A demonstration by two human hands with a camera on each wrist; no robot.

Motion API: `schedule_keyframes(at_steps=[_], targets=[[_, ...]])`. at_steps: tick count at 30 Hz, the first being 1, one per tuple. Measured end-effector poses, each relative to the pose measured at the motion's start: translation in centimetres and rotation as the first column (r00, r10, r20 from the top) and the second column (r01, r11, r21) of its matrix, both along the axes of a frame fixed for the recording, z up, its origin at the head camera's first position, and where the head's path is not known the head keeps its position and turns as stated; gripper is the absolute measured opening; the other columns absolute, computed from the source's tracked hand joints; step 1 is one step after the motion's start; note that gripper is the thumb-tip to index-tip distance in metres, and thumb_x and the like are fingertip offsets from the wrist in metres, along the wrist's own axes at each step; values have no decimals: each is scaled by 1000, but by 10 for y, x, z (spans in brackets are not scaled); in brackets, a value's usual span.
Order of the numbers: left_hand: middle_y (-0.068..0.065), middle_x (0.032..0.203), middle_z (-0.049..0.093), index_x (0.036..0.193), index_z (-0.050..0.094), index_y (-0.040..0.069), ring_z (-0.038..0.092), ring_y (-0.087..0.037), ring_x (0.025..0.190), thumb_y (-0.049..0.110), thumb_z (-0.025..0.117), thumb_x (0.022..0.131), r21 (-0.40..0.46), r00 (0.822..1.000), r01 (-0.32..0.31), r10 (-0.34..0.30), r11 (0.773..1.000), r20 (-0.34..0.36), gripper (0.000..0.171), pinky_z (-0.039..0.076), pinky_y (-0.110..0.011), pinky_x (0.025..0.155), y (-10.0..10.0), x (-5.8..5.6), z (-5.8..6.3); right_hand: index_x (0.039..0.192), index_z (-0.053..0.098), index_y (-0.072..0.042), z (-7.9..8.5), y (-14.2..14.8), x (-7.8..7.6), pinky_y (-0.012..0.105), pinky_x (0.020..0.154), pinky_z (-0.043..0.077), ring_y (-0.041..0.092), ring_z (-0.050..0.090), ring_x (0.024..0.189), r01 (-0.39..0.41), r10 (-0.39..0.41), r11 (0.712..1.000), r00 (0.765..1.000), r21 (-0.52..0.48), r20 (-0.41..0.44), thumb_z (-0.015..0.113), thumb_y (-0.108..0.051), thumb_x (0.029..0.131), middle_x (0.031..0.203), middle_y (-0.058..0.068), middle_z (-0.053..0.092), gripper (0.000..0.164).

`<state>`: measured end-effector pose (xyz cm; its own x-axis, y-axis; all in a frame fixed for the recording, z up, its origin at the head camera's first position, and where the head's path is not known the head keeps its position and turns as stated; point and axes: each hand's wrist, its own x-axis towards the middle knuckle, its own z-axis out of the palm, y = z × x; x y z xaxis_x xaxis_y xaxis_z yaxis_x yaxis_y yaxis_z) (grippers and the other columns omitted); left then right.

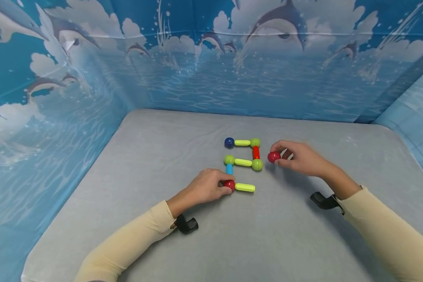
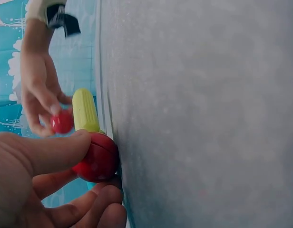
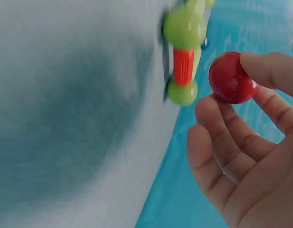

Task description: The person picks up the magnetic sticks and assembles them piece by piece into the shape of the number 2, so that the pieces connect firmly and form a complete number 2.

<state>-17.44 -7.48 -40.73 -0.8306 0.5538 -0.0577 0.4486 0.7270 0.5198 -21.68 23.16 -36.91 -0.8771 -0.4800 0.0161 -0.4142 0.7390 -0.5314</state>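
Observation:
On the grey table lies a winding chain of balls and rods. It runs from a dark blue ball through green balls, yellow-green rods, a red rod and a light blue rod. At its near end, my left hand pinches a red ball between thumb and fingers. From that ball a yellow-green rod points right, its other end free. My right hand holds a second red ball by the fingertips, raised over the table just right of the chain.
The grey tabletop has rounded far corners. A blue curtain printed with dolphins and waves stands along its back and sides. A black strap mount sits at the left wrist, another at the right.

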Motion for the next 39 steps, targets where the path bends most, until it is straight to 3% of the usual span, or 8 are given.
schedule_keyframes(at_steps=[6, 11, 16, 26, 39], targets=[[0, 118, 73, 128, 69, 19, 58, -10, 89, 25, 72, 92, -27, 1000, 8, -9, 1000, -21, 37, 46, -21, 73, -1, 2, 1, 121, 65, -13, -4, 2, 36, 23, 73, 55, 14, 64, 90, -87, 85, 996, 995, -34, -50, 71, -3, 87, 114, 4, 67, 36], [-3, 112, 72, 130, 68, 21, 57, -10, 86, 26, 71, 92, -54, 999, 23, -25, 998, -31, 39, 45, -23, 73, -2, 3, 2, 119, 68, -15, -14, 4, 49, 22, 74, 55, 11, 61, 90, -82, 79, 994, 996, -75, -38, 72, -1, 85, 112, 4, 66, 37], [-3, 114, 71, 129, 69, 21, 56, -12, 89, 26, 70, 93, -56, 1000, 14, -15, 998, -19, 36, 46, -26, 76, -2, 4, 2, 117, 67, -14, -23, -2, 52, 23, 74, 54, 9, 58, 89, -74, 74, 994, 997, -75, -4, 72, -1, 85, 111, 3, 65, 35], [1, 105, 71, 127, 70, 22, 54, -11, 81, 27, 71, 92, -79, 999, 18, -20, 997, -26, 35, 42, -21, 68, 1, 3, 4, 122, 63, -4, -29, -15, 53, 22, 66, 52, 14, 59, 88, -30, 29, 1000, 995, 10, 94, 74, -10, 85, 111, 9, 67, 39], [2, 99, 70, 126, 70, 23, 53, -10, 79, 28, 71, 92, -83, 1000, 5, -7, 997, -31, 35, 39, -20, 64, 3, 2, 5, 119, 66, -6, -26, -22, 56, 21, 70, 53, 14, 61, 90, -57, 57, 998, 997, 2, 56, 74, -10, 85, 112, 8, 66, 35]])
